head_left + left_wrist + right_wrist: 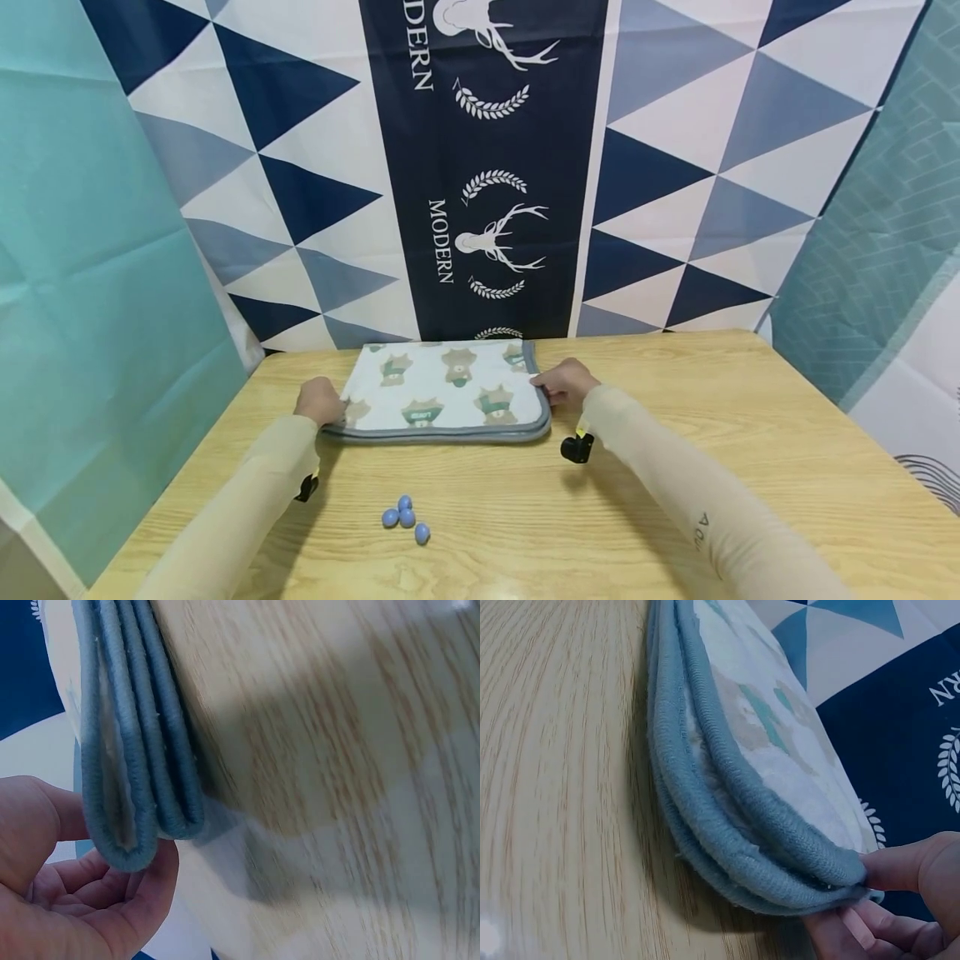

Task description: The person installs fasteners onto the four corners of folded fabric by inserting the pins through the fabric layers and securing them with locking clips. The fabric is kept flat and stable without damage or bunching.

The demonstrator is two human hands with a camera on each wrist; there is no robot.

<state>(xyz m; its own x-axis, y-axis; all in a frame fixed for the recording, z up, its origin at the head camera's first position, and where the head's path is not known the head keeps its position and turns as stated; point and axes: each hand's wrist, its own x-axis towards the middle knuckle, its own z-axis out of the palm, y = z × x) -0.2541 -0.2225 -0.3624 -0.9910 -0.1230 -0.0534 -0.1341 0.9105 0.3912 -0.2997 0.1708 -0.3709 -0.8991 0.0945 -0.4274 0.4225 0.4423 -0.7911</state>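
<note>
A folded white blanket (431, 387) with bear prints and a grey-blue edging lies at the far side of the table. In the left wrist view its stacked folds (120, 750) face the camera. My left hand (320, 402) pinches the near left corner, thumb on top and fingers curled beneath. At the right end, my right hand (567, 382) grips the rounded corner between thumb and fingers. The right wrist view shows the layered edging (727, 802) running into that thumb (896, 866).
Several small blue oval pieces (406, 517) lie on the wooden table (495, 517) in front of the blanket. A patterned cloth with triangles and deer heads (491, 167) hangs behind the table. Teal sheets (97, 275) hang at the sides.
</note>
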